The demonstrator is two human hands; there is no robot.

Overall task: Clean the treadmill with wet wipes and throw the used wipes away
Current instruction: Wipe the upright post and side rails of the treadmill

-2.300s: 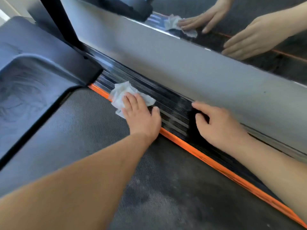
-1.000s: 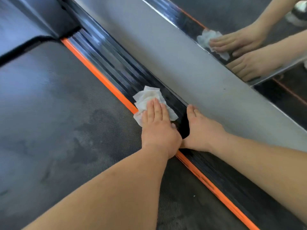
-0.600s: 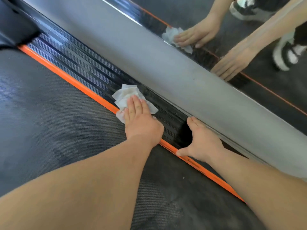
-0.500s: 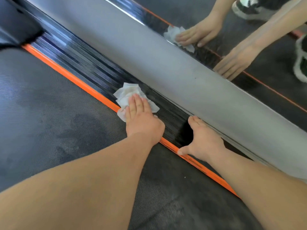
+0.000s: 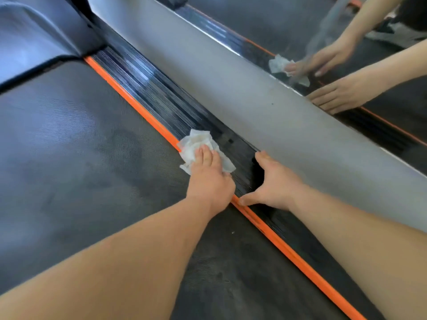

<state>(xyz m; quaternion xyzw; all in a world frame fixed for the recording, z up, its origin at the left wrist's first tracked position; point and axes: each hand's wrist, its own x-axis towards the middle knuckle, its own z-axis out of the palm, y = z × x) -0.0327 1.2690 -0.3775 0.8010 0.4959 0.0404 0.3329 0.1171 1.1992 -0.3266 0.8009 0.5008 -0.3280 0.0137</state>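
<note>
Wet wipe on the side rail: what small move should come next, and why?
Probably slide the wet wipe forward along the ribbed side rail: the left hand presses it flat mid-rail, rail stretches ahead, and the right hand rests on the rail behind it.

Light bright, soft and even, strongest at upper left. White glare streaks on rail (image 5: 143, 75); dull patchy sheen on belt (image 5: 69, 125). Small dark shadow under my right hand (image 5: 275, 183). Mirror (image 5: 288, 26) smeared and blurred. Straight edges bow near borders. My forearms soft at bottom.
</note>
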